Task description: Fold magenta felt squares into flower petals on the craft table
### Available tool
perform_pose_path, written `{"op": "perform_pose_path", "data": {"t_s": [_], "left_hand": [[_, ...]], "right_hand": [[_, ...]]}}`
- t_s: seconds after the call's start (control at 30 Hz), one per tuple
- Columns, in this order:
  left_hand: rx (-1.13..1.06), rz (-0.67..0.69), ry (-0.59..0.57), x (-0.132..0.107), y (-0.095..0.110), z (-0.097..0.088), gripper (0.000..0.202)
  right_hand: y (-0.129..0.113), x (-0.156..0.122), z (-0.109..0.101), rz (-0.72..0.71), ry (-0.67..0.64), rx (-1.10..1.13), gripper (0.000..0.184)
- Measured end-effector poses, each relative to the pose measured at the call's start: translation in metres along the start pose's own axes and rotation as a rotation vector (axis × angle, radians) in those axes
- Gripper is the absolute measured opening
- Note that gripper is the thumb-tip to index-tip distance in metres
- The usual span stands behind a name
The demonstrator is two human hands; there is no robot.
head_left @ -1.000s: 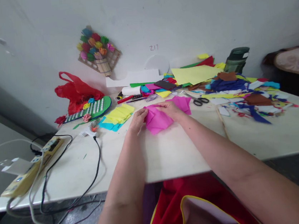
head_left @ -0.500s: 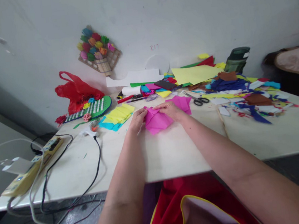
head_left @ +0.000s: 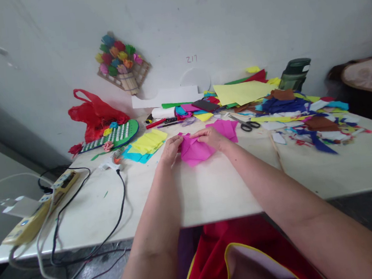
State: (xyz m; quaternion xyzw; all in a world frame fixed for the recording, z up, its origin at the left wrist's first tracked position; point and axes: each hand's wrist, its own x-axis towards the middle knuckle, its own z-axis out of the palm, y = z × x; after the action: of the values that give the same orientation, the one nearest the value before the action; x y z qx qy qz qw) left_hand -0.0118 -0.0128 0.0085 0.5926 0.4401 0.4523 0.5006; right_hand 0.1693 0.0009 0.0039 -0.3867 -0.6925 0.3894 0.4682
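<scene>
**At the table centre: both hands closed on the pink sheet, fold pressed lower**

At the middle of the table (head_left: 212, 194), your left hand (head_left: 171, 147) and right hand (head_left: 212, 137) meet over one pink sheet (head_left: 195, 154). Both hands grasp it. The left fingers curl onto its left upper edge, and the right fingers pinch its top edge. Neither hand is released. The sheet lies on the table surface, directly between the two hands, with its lower corner pointing toward you.

Change to note: half a second ago a flap of the sheet stood raised between your hands. It now sits lower and flatter, and the sheet shows a more compact outline. Your hands have barely shifted, and the sheet has not travelled across the table. Read this as a fold being pressed down, not opened. The sheet is partly folded, with the crease under your fingertips.

Just behind your right hand lies a second pink stack (head_left: 227, 128), touching or nearly touching the sheet; the view does not settle which. The scissors (head_left: 250, 126) lie just beyond that stack, apart from your hand. Near your left hand sit the yellow squares (head_left: 149, 141), stacked over blue ones. The glue gun (head_left: 111, 164) lies farther left, with its black cord running off the table edge. The scrap heap (head_left: 304, 115) covers the far right of the table, well apart from both hands.
</scene>
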Motion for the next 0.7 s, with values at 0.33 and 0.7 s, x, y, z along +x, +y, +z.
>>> {"op": "perform_pose_path", "data": {"t_s": [0.33,0.7], "left_hand": [[-0.177,-0.048,0.008,0.0091,-0.0070,-0.0009,0.027],[0.072,0.049,0.055,0.0007,-0.0044,0.0019,0.039]], "right_hand": [[-0.0092,-0.0034,-0.0027,0.029,-0.035,-0.028,0.030],[-0.0013,-0.0012,-0.0024,-0.017,-0.090,-0.014,0.029]]}}
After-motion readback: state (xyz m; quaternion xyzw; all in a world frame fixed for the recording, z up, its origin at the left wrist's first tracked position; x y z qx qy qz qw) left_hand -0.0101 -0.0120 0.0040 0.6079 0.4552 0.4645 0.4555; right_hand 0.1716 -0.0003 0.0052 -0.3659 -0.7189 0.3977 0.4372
